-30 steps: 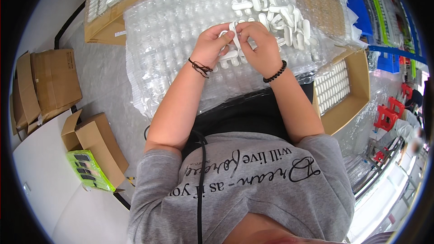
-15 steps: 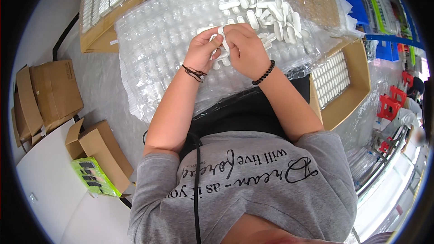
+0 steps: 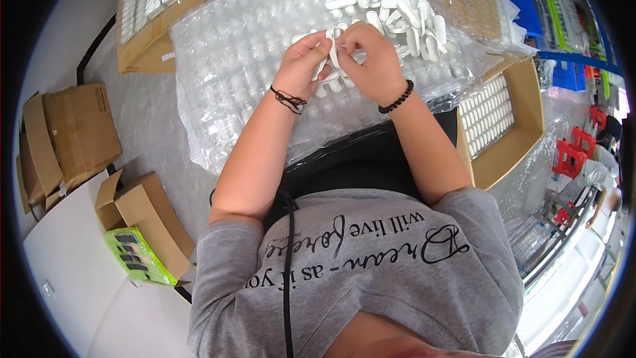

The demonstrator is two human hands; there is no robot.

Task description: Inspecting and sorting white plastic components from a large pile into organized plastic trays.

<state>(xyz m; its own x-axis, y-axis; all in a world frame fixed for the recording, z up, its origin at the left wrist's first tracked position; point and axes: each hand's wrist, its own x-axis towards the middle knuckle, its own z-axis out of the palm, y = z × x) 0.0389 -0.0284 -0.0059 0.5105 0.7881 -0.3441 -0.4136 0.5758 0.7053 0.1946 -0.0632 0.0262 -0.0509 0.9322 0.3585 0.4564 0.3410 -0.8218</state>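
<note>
We take the clear blister tray on the tabletop as our landmark. Far left of it lie flattened cardboard boxes, and below those an open carton with a green packet beside it. Above the tray's left corner stands a cardboard box of white parts. Over the tray's middle our left hand, with a dark cord at its wrist, has its grip closed, fingertips pinching a small white plastic piece. Our right hand, wearing a dark bead bracelet, closes its grip on the same piece from the other side, so the two hands meet just above the tray. At the tray's upper right edge lies a heap of loose white pieces. Right of the tray sits another open box holding rows of white parts.
</note>
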